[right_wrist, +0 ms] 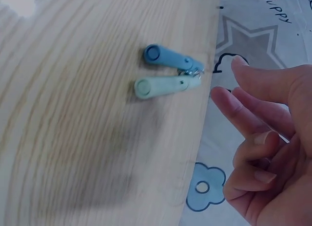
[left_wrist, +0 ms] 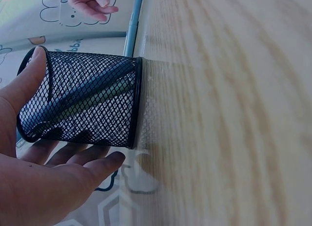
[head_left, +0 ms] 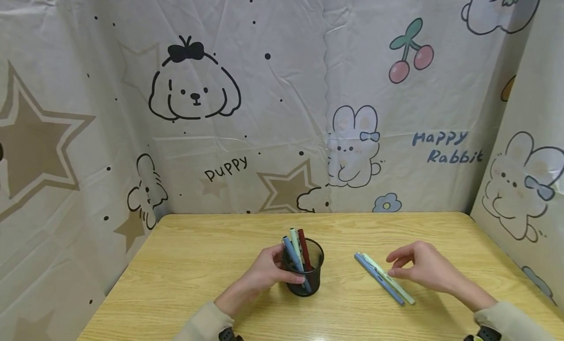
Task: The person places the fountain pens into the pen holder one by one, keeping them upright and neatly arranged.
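My left hand [head_left: 266, 271] grips a black mesh pen cup [head_left: 316, 278] standing on the table, its thumb near the rim and its fingers round the far side. Leaning in the cup are a blue pen [head_left: 291, 253], a pale green pen [head_left: 293, 237] and a dark red pen [head_left: 304, 248]. To the right, another blue pen [head_left: 380, 279] and another pale green pen [head_left: 398, 287] lie side by side. Just above them hovers my right hand [head_left: 426, 268], fingers loosely bent, thumb and forefinger apart. In the right wrist view its fingertips [right_wrist: 239, 61] hold nothing.
The wooden table [head_left: 211, 248] ends at a hanging printed cloth [head_left: 282, 86] at the back. More cloth hangs along the left and right sides. Between the cup and the loose pens lies a stretch of bare tabletop.
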Available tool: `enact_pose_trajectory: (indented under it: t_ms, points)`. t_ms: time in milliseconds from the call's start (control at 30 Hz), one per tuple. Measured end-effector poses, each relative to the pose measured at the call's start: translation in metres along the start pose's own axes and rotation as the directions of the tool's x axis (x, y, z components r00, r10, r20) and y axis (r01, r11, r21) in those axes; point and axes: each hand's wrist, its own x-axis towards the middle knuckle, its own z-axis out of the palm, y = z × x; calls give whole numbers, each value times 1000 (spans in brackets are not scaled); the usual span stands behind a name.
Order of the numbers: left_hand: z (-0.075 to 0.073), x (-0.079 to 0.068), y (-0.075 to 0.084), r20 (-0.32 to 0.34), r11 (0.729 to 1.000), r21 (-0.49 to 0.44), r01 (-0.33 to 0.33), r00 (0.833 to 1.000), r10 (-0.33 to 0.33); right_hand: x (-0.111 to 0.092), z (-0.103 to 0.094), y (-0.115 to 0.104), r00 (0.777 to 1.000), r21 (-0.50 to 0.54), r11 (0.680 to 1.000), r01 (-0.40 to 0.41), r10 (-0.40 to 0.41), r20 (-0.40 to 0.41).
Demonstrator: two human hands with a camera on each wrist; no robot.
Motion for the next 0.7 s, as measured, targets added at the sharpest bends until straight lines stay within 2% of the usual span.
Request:
enact_pose_trajectory:
  t_ms: [367, 700]
  points:
    - [-1, 1, -2, 17, 1000, -14, -20, 1000, 20, 1, -1, 14, 999, -82, 996, 21, -18, 43]
    - [-3, 2, -4, 27, 999, -14, -36, 999, 37, 6, 0, 20, 993, -48, 998, 35, -30, 116]
